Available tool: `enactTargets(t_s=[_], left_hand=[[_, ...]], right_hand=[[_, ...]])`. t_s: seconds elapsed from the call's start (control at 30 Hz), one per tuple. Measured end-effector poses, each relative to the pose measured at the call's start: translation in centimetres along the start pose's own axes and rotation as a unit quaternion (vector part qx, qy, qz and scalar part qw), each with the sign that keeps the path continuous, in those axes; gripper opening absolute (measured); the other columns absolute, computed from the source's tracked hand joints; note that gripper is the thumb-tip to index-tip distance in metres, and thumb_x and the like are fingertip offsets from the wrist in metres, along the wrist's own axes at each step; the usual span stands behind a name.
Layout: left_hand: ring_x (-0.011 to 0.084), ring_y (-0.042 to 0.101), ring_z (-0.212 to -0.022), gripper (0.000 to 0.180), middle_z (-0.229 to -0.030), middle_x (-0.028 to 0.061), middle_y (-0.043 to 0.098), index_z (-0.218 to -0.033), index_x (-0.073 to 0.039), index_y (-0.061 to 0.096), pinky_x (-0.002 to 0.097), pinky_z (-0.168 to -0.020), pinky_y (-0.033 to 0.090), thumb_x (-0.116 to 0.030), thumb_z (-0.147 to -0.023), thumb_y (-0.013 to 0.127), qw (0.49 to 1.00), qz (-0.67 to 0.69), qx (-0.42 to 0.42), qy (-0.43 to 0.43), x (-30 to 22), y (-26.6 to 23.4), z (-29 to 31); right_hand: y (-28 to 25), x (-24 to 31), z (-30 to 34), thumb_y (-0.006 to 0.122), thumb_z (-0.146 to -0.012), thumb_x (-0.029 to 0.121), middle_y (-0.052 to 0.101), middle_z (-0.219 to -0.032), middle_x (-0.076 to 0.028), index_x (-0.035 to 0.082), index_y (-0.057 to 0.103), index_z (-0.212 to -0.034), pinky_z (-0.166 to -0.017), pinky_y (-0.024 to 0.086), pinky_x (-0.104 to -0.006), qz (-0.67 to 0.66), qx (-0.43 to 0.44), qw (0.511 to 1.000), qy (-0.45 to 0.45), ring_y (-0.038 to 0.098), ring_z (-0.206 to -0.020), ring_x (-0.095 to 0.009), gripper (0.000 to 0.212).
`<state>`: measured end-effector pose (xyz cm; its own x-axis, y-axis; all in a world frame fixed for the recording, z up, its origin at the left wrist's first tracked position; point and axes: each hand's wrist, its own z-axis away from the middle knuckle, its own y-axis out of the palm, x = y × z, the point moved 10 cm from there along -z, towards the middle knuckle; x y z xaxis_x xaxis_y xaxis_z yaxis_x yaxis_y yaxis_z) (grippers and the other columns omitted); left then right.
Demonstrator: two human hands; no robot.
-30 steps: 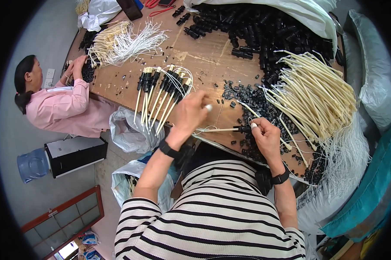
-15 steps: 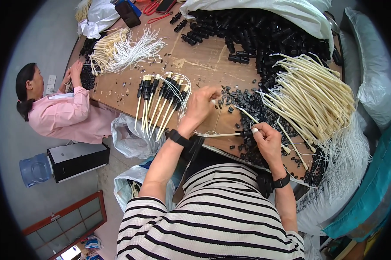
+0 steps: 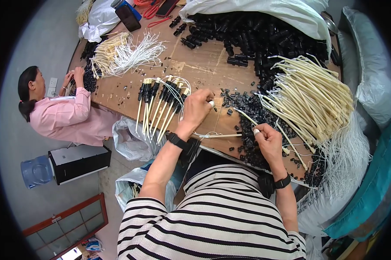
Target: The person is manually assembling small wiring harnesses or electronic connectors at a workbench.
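My left hand (image 3: 197, 108) is raised just left of a scatter of small black pieces (image 3: 239, 99), its thumb and fingertips closed together. Whatever may be between them is too small to make out. A white cover sits on one fingertip. My right hand (image 3: 270, 141) pinches the end of a thin cream stick (image 3: 245, 115) that points up and left. Below it, another cream stick (image 3: 225, 136) lies by the table edge, its right end at a black fitting partly lost among the loose pieces. Left of my left hand lies a row of cream sticks with black fittings (image 3: 164, 92) and white strings.
A big bundle of cream sticks (image 3: 314, 97) with white strings lies at the right. Behind it are heaped black fittings (image 3: 269, 37) under a white sack (image 3: 265, 9). Another stick bundle (image 3: 111, 54) lies far left, near a co-worker in a pink top (image 3: 63, 113).
My left hand has drawn slightly left, away from the small black pieces. My right hand keeps its pinch almost in place. The co-worker's hands have shifted a little.
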<state>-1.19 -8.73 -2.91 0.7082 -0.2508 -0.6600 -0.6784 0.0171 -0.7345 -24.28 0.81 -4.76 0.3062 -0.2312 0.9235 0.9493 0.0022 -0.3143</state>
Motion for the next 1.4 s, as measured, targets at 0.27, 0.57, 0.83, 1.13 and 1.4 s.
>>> enactTargets(t_s=[0.27,0.57,0.83,1.13,1.4], left_hand=[[0.0235,0.063,-0.078,0.022,-0.084,0.0076,0.066,-0.088,-0.005,0.07,0.0333,-0.069,0.05,0.002,-0.068,0.065,0.961,0.219,0.055,0.157,-12.9,3.2,4.1],[0.0188,0.063,-0.077,0.027,-0.086,0.0046,0.064,-0.092,-0.006,0.069,0.0296,-0.068,0.05,0.006,-0.069,0.061,0.969,0.221,0.058,0.091,-11.1,3.8,3.8],[0.0055,0.055,-0.065,0.02,-0.078,0.0018,0.063,-0.088,-0.006,0.072,0.0213,-0.06,0.046,0.003,-0.072,0.063,0.918,0.36,0.077,-0.15,-6.6,5.5,4.2],[0.0102,0.06,-0.083,0.016,-0.084,0.0032,0.065,-0.078,-0.003,0.069,0.0226,-0.068,0.046,0.006,-0.068,0.061,0.982,0.182,-0.031,0.036,-8.8,2.3,3.5],[0.0208,0.063,-0.081,0.01,-0.08,0.0064,0.066,-0.073,-0.003,0.066,0.0314,-0.075,0.049,0.002,-0.064,0.063,0.983,0.182,-0.018,0.001,-9.0,1.9,2.5]], right_hand=[[2.0,1.5,-1.0,0.058,-0.081,0.002,0.061,-0.066,-0.011,0.002,0.067,-0.092,-0.056,0.043,-0.0278,-0.025,0.006,0.996,-0.089,0.056,-0.06,-0.01,0.014],[0.2,3.8,0.0,0.06,-0.081,0.005,0.057,-0.06,-0.013,0.005,0.065,-0.087,-0.05,0.042,-0.0326,0.097,-0.041,0.985,-0.137,0.058,-0.051,-0.025,0.008],[0.6,7.5,2.2,0.067,-0.082,0.009,0.065,-0.073,-0.009,0.006,0.065,-0.091,-0.048,0.047,-0.034,0.223,-0.103,0.912,-0.329,0.062,-0.054,-0.026,0.01],[1.7,1.1,-0.1,0.069,-0.08,0.009,0.064,-0.066,-0.009,0.004,0.068,-0.095,-0.048,0.044,-0.0266,-0.147,0.127,0.981,0.003,0.061,-0.052,-0.014,0.016],[-0.2,6.4,1.0,0.072,-0.079,0.013,0.06,-0.058,-0.008,0.008,0.069,-0.095,-0.044,0.043,-0.0313,0.087,0.075,0.97,-0.216,0.057,-0.046,-0.021,0.017]])
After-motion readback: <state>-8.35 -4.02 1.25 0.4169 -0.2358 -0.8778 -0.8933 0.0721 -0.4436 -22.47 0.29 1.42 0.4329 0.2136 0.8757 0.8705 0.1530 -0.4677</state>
